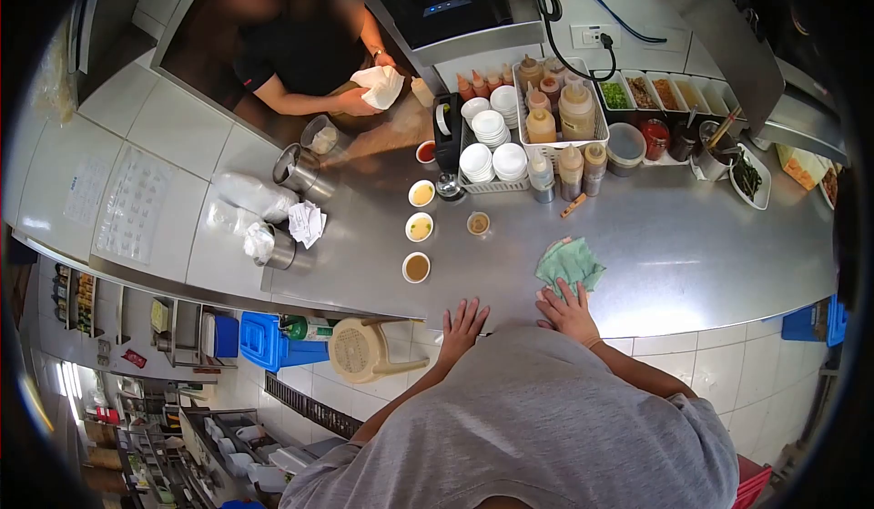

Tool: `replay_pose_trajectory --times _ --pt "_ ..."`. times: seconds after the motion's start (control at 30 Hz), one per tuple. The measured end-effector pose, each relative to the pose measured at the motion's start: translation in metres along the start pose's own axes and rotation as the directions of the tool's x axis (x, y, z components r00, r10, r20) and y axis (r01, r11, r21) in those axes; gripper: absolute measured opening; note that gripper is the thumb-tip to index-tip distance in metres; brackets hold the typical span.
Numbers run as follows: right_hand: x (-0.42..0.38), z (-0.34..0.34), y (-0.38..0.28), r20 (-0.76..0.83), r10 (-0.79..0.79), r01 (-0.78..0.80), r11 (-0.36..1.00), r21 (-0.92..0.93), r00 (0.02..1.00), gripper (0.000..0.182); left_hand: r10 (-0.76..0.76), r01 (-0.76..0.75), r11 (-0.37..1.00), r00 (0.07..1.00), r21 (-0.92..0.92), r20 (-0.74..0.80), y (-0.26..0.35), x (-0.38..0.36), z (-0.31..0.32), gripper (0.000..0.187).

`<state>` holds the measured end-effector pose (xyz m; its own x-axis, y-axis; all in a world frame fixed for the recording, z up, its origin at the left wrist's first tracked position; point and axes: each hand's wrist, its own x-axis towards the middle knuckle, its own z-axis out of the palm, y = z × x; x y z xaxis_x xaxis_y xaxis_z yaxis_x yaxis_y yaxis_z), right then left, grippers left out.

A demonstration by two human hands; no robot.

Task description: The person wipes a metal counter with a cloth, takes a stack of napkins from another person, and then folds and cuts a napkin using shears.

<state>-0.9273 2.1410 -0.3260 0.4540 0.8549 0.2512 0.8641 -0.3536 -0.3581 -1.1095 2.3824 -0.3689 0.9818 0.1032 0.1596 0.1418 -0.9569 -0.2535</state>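
My left hand [463,329] lies flat near the counter's front edge, fingers spread, holding nothing. To its right my right hand [567,313] rests on the steel counter [364,290] with fingers outstretched; its fingertips touch the near edge of a crumpled green cloth [571,263]. Left of the cloth stands a small cup of brown liquid [479,224]. Farther left are a bowl of brown sauce [416,268] and two white bowls with yellowish contents, one of them a soup bowl [419,228]. Behind the cloth lies a small orange-brown stick [573,206].
Squeeze bottles [570,170], stacked white bowls [476,161] and a bottle basket [592,131] line the counter's back. Ingredient trays [660,93] stand at right. Metal canisters [305,174] are at left. Across the hatch, a person in a dark shirt [305,49] holds a white cloth [378,86].
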Motion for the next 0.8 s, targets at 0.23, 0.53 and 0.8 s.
replay_pose_trajectory --times 0.23,0.53,0.8 --pt "0.0005 -0.0027 -0.0015 0.001 0.008 -0.008 1.0 0.007 1.0 0.04 -0.016 0.016 1.0 1.0 -0.02 -0.003 0.0006 -0.0006 0.0013 0.055" --pt "0.0011 -0.0047 -0.0021 0.014 0.008 -0.008 1.0 0.0 1.0 0.041 -0.04 0.044 0.996 0.998 -0.081 0.051 0.0026 0.0012 -0.0071 0.055" --pt "0.001 -0.0022 -0.0003 -0.002 -0.004 0.004 1.0 -0.018 1.0 0.041 -0.023 0.024 0.999 0.999 -0.029 0.023 0.0016 0.0009 -0.0034 0.055"
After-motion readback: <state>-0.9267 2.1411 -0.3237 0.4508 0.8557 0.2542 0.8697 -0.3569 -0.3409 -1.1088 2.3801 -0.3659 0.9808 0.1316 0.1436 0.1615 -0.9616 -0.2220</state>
